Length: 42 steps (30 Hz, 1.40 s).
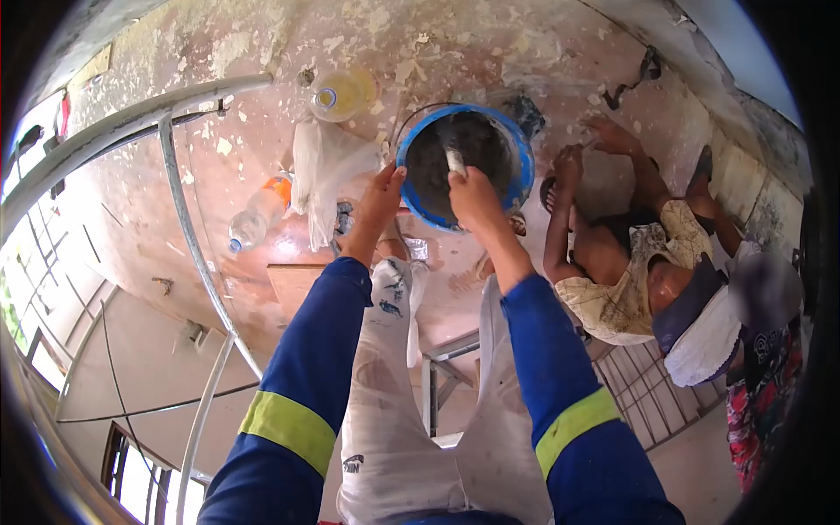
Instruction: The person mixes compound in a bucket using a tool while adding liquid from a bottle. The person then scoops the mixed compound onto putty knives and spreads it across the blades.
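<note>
A blue bucket with a dark grey, wet-looking mix inside stands on the floor in front of me. My left hand is closed on the bucket's left rim. My right hand reaches over the near rim, fingers wrapped round the pale handle of a tool. The tool's far end goes into the mix, so its kind cannot be made out.
Beside the bucket lie a white plastic bag, a yellowish bottle and a clear bottle. A metal rail runs along the left. At right, a person sits close by, hands near the bucket.
</note>
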Motion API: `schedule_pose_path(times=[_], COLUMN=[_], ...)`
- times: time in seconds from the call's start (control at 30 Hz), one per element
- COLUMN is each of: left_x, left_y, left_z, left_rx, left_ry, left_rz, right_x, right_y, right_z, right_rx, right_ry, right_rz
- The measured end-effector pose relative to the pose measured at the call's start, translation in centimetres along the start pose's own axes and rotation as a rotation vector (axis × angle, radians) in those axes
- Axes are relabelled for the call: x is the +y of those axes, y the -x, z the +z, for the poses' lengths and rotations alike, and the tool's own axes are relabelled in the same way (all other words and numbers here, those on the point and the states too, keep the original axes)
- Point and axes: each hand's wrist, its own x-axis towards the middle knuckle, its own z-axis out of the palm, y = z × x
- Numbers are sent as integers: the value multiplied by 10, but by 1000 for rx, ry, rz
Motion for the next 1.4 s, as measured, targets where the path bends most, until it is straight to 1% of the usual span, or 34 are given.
schedule_pose_path(times=[0.07,0.13,0.17,0.27,0.37,0.47,0.57,0.63,0.67,0.7,0.8,0.83,0.9,0.93,1.0,1.03,1.1,1.17,1.23,1.3,1.4], left_x=[-5,-7,-9,8,8,10,-2,-2,-2,-2,0,-3,-12,-9,-11,-14,-29,-19,3,10,5], left_y=[-5,-7,-3,7,5,5,0,2,3,5,4,4,6,0,-1,-4,-12,-10,8,11,10], left_z=[-2,-4,-4,0,0,1,0,0,0,1,6,4,-1,-1,-1,-2,-5,-2,4,6,5], left_rx=[6,-8,-9,-15,-18,-9,8,17,7,-4,21,38,19,11,9,12,37,40,31,57,43], left_ry=[-8,-25,-26,-34,-55,-50,-40,-64,-55,-48,-20,-13,-107,-150,-147,-145,-181,-138,-4,-21,-1], left_rz=[15,28,8,-2,-2,-10,17,67,52,38,50,58,122,175,154,146,202,178,61,69,76], right_x=[8,9,14,28,45,49,37,33,29,40,14,11,14,12,16,24,42,54,55,43,36], right_y=[-36,-42,-39,-31,-14,0,37,32,24,-4,-46,-51,-49,-51,-39,-37,-26,-12,12,41,54], right_z=[23,38,40,29,6,-27,-49,-53,-56,-50,-30,-15,7,6,4,7,16,18,9,-15,-41], right_rx=[27,54,59,-49,-46,-213,-41,35,77,97,-32,1,65,63,49,-22,-170,-144,-136,-145,60], right_ry=[195,451,483,635,774,887,655,537,475,503,695,700,715,741,790,843,945,841,757,683,621], right_rz=[-67,-242,-260,-290,-331,-218,-26,15,35,12,-190,-186,-155,-183,-227,-281,-388,-332,-238,-107,-22])
